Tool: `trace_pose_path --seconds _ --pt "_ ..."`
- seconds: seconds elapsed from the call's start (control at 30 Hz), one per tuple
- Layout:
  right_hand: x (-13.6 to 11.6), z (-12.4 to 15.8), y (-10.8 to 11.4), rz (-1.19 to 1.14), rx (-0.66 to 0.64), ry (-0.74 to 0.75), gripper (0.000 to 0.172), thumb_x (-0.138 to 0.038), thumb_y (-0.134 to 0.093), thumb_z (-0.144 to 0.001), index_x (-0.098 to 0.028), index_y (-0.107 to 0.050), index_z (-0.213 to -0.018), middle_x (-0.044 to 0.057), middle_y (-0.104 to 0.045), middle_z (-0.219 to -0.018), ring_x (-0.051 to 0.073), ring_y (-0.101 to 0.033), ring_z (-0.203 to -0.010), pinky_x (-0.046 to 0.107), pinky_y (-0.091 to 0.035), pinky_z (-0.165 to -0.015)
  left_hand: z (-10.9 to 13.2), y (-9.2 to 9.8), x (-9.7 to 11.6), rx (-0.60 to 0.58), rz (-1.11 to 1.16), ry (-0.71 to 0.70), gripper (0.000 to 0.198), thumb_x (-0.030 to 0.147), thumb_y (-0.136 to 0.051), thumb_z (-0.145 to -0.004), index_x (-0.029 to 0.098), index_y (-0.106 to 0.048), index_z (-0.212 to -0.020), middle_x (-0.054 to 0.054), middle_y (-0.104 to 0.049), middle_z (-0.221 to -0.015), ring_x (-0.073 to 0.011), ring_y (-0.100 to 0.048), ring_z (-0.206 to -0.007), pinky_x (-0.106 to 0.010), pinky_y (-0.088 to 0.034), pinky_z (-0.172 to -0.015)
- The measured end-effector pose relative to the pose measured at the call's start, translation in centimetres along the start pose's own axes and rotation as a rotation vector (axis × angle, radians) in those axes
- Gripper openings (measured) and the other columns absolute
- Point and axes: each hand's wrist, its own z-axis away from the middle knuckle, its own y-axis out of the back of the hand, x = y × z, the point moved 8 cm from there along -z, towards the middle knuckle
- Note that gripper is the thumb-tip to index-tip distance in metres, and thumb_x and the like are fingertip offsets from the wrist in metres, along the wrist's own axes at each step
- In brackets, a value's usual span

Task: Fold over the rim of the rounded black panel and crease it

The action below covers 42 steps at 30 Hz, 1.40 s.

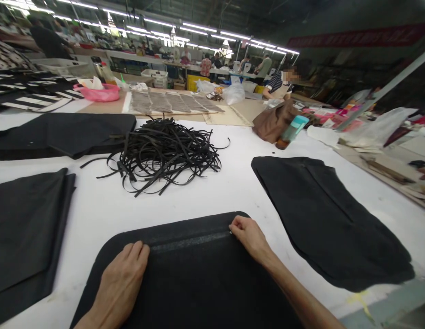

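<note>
In front of me a black fabric panel (205, 283) with rounded corners lies flat on the white table. Across it, near its far edge, runs a thin greyish, shiny strip (190, 242). My left hand (121, 276) rests on the panel's left side, fingers curled together at the strip's left end; whatever they hold is hidden. At the strip's right end, my right hand (251, 237) is closed in a pinch, with a tiny white bit showing at its fingertips.
A tangled heap of black straps (167, 153) lies beyond the panel. Black fabric pieces (329, 219) are stacked to the right, folded black fabric (23, 228) to the left. Farther back are a brown bag (272, 121), a teal-capped bottle (293, 130) and a pink basket (101, 92). A person (279, 87) works beyond.
</note>
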Motion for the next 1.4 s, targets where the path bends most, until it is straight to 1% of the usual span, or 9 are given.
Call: trace_pose_path --seconds 0.17,0.4,0.53,0.7,0.83,0.93,1.0,1.17,1.4 --pt "-0.4 0.1 0.1 0.075 0.015 -0.012 0.017 -0.020 -0.053 -0.082 -0.019 -0.055 -0.066 -0.002 -0.053 -0.059 0.015 -0.049 -0.060 0.025 -0.025 -0.052 0.7 0.8 1.5 0.023 -0.134 -0.030 0.062 -0.008 -0.032 -0.073 0.018 -0.048 -0.126 -0.010 -0.058 -0.100 -0.0226 -0.054 -0.090 -0.037 -0.048 -0.082" --pt "-0.2 0.0 0.1 0.108 0.009 -0.034 0.016 -0.021 -0.054 -0.082 -0.019 -0.054 -0.067 -0.002 -0.055 -0.061 0.015 -0.050 -0.060 0.025 -0.026 -0.051 0.9 1.5 2.3 -0.018 -0.185 -0.033 0.065 -0.007 -0.032 -0.073 0.022 -0.044 -0.130 -0.012 -0.058 -0.104 -0.0246 -0.055 -0.093 -0.040 -0.047 -0.085" --pt "-0.2 0.2 0.4 0.132 0.043 -0.032 0.014 -0.023 -0.055 -0.084 -0.019 -0.050 -0.071 -0.003 -0.055 -0.062 0.015 -0.051 -0.061 0.024 -0.027 -0.052 1.1 1.0 1.2 -0.011 -0.096 0.036 0.062 -0.008 -0.030 -0.074 0.020 -0.050 -0.125 -0.013 -0.055 -0.117 -0.0236 -0.054 -0.102 -0.037 -0.046 -0.089" --pt "-0.9 1.0 0.7 0.405 0.117 0.002 0.017 -0.031 -0.054 -0.090 -0.021 -0.047 -0.077 -0.002 -0.054 -0.062 0.018 -0.052 -0.060 0.026 -0.024 -0.051 1.5 1.0 -1.0 0.088 0.022 0.151 0.052 -0.006 -0.034 -0.075 0.018 -0.060 -0.112 -0.012 -0.050 -0.125 -0.0264 -0.046 -0.113 -0.040 -0.041 -0.097" --pt "-2.3 1.9 0.8 0.494 0.156 0.050 0.007 -0.020 -0.047 -0.092 -0.020 -0.051 -0.087 0.000 -0.057 -0.074 0.019 -0.055 -0.065 0.027 -0.026 -0.051 1.8 1.3 -2.7 0.131 0.126 0.212 0.042 -0.002 -0.034 -0.079 0.013 -0.061 -0.107 -0.012 -0.055 -0.115 -0.0247 -0.049 -0.105 -0.039 -0.044 -0.092" --pt "-5.0 3.3 1.0 0.572 0.281 0.165 0.017 -0.006 -0.045 -0.088 -0.017 -0.056 -0.095 0.006 -0.055 -0.094 0.020 -0.055 -0.078 0.028 -0.033 -0.056 1.6 2.2 -3.0 0.159 0.196 0.237 0.041 0.000 -0.031 -0.081 0.010 -0.059 -0.108 -0.012 -0.054 -0.114 -0.0231 -0.049 -0.106 -0.036 -0.044 -0.093" --pt "-7.7 4.5 -0.1 0.587 0.293 0.331 0.027 0.000 -0.046 -0.085 -0.017 -0.058 -0.102 0.006 -0.054 -0.099 0.021 -0.053 -0.085 0.030 -0.038 -0.065 1.0 2.9 -1.8 0.153 0.216 0.177 0.044 -0.001 -0.029 -0.081 0.011 -0.056 -0.113 -0.012 -0.053 -0.117 -0.0226 -0.047 -0.109 -0.036 -0.042 -0.096" --pt "-12.8 7.1 -5.3 0.541 0.149 0.726 0.037 -0.002 -0.052 -0.083 -0.019 -0.056 -0.116 0.006 -0.055 -0.109 0.022 -0.049 -0.095 0.033 -0.040 -0.083 -1.3 2.7 4.2 0.008 0.163 -0.165 0.052 -0.003 -0.033 -0.076 0.015 -0.048 -0.123 -0.010 -0.053 -0.117 -0.0235 -0.049 -0.104 -0.038 -0.045 -0.091" --pt "-11.4 6.7 -7.4 0.623 0.244 0.804 0.045 0.003 -0.050 -0.074 -0.014 -0.057 -0.115 0.009 -0.057 -0.107 0.024 -0.051 -0.097 0.033 -0.046 -0.084 -1.7 1.5 5.8 -0.011 0.101 -0.197 0.045 0.004 -0.040 -0.076 0.007 -0.046 -0.121 -0.014 -0.055 -0.107 -0.0259 -0.052 -0.094 -0.042 -0.048 -0.082"
